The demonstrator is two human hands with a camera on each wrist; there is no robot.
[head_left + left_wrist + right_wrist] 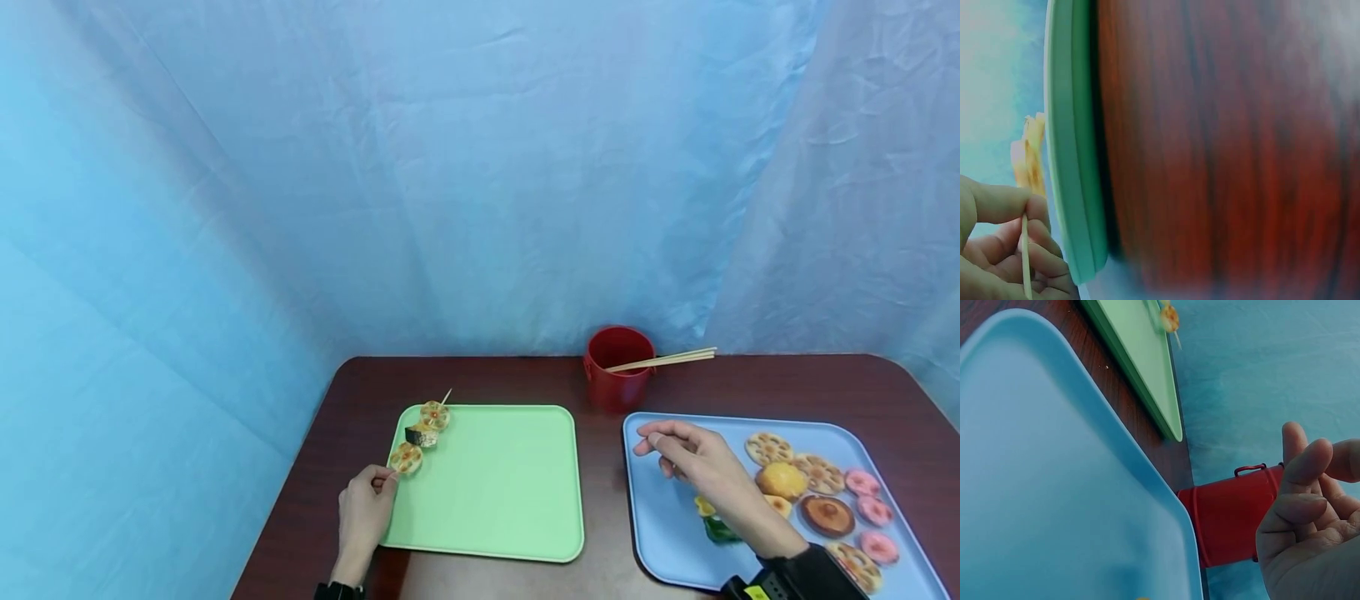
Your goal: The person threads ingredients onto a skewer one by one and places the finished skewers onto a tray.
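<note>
My left hand (365,512) pinches the lower end of a wooden skewer (1026,262) between thumb and fingers, at the left edge of a green tray (495,492). Threaded on the skewer are a lotus root slice (406,457), a black-and-white sushi roll piece (421,436) and another lotus root slice (435,415) near the bare tip. Over the blue tray (660,550), my right hand (705,471) holds nothing, its fingers loosely bent. In the right wrist view that hand overlaps a red cup (1232,515).
Bamboo skewers (675,359) lean out of the red cup behind the trays. On the blue tray lie a yellow bun (782,481), a round brown piece (827,516), several lotus slices (768,448), pink rings (874,511) and a green piece (720,531). A blue curtain (480,208) hangs behind the table.
</note>
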